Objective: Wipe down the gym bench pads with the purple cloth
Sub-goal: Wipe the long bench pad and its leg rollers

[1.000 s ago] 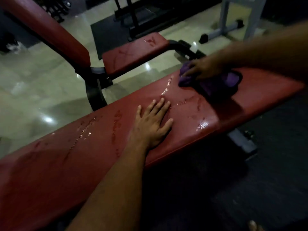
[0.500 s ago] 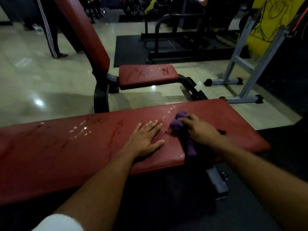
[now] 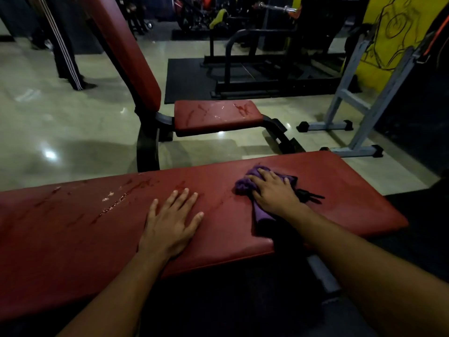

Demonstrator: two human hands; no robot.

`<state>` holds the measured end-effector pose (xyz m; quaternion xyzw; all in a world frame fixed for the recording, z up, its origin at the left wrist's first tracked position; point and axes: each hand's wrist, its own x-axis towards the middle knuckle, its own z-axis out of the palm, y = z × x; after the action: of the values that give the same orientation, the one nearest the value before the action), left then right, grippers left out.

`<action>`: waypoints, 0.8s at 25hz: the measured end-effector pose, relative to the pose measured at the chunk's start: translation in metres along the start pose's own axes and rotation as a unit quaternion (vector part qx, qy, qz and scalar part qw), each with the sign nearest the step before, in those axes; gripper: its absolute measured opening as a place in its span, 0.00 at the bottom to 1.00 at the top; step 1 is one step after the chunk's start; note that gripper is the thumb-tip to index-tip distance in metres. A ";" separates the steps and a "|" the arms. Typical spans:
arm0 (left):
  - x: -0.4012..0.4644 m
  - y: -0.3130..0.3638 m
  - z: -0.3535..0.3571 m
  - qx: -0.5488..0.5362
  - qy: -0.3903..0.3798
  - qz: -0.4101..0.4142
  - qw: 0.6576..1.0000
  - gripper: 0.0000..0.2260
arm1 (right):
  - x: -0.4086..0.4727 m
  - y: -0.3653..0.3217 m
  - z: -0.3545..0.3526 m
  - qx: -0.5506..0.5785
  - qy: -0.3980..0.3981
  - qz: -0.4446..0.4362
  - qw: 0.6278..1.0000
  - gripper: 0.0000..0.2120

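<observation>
A long red bench pad [image 3: 73, 239] runs across in front of me, with wet streaks and droplets [image 3: 111, 203] on its left half. My right hand [image 3: 274, 193] lies on the pad's right part, fingers curled over the bunched purple cloth [image 3: 243, 186] and pressing it down. My left hand [image 3: 170, 222] rests flat on the pad, fingers spread, a short way left of the cloth. Behind stands a second red bench with a smeared seat pad [image 3: 218, 117] and a raised backrest [image 3: 131, 49].
A grey metal rack [image 3: 364, 105] stands on the tiled floor at the right. A black frame [image 3: 243, 69] sits on a dark mat behind the second bench. A person's legs in striped trousers [image 3: 65, 57] are at the far left.
My right hand swept the cloth in toward my left hand, then back to the right along the pad. My left hand stayed flat in place. The view has tilted up.
</observation>
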<state>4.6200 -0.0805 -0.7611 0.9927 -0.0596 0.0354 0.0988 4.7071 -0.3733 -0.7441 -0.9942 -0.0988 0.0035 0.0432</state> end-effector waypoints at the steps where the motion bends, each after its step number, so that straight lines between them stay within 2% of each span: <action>1: -0.001 -0.002 0.001 0.001 0.003 -0.001 1.000 0.35 | 0.021 -0.002 -0.001 0.002 -0.001 0.006 1.000 0.22; 4: 0.002 -0.001 0.003 -0.009 0.010 0.000 1.000 0.35 | 0.071 -0.008 -0.004 0.023 0.009 0.031 0.999 0.21; 7: 0.004 0.001 0.003 -0.016 0.019 -0.006 1.000 0.34 | 0.075 -0.008 -0.004 0.023 0.022 0.025 0.999 0.21; 12: 0.001 0.002 -0.002 -0.017 0.014 -0.006 1.000 0.35 | -0.057 0.002 0.001 0.076 0.038 -0.063 0.994 0.26; 15: 0.000 0.004 -0.003 -0.015 0.015 -0.008 1.000 0.36 | -0.132 0.005 0.005 0.066 0.022 -0.080 0.994 0.30; 17: 0.000 0.004 0.000 -0.009 0.014 -0.010 1.000 0.36 | -0.130 0.004 0.008 0.060 0.035 -0.064 0.996 0.29; 20: 0.001 0.003 0.001 -0.007 0.014 -0.009 1.000 0.35 | -0.069 0.000 0.005 0.043 0.057 -0.061 0.996 0.25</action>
<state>4.6209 -0.0834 -0.7618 0.9918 -0.0499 0.0485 0.1068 4.6396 -0.3866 -0.7489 -0.9820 -0.1564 -0.0519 0.0919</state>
